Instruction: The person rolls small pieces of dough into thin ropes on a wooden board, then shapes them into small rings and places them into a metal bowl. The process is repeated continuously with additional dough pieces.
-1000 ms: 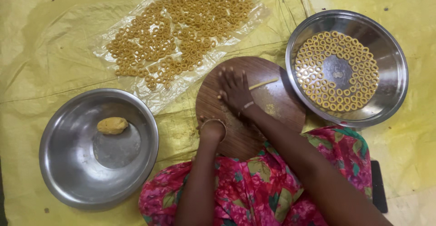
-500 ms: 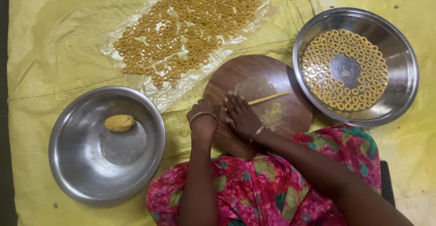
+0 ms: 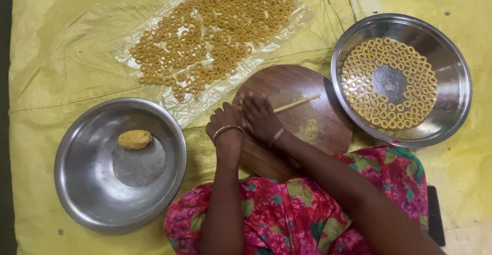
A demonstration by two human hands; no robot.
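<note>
1. Two hands are working side by side on the round wooden board [image 3: 307, 127]: the left hand [image 3: 225, 127] is resting at the board's left edge, and the right hand [image 3: 260, 117] is pressing palm-down just beside it.
2. One thin rope of dough [image 3: 297, 103] is sticking out to the right from under the right hand; its near end is lying hidden beneath the palm.
3. Fingers of both hands are looking blurred, so I cannot tell how wide either grip is standing or whether the left is holding anything.
4. One lump of dough [image 3: 135, 139] is sitting alone in the steel bowl [image 3: 82, 183] at the left.
5. One steel plate [image 3: 451, 80] at the right is carrying dough rings [image 3: 359, 80] ranged in circles, too many and too small to count.
6. One clear plastic sheet [image 3: 148, 19] is bearing a loose heap of fried rings [image 3: 215, 45], likewise beyond counting.
7. One yellow ground sheet [image 3: 56, 65] is lying under everything, its edges running out of view.
8. Both forearms are passing over a flowered pink dress [image 3: 287, 219], cut off at the bottom.
</note>
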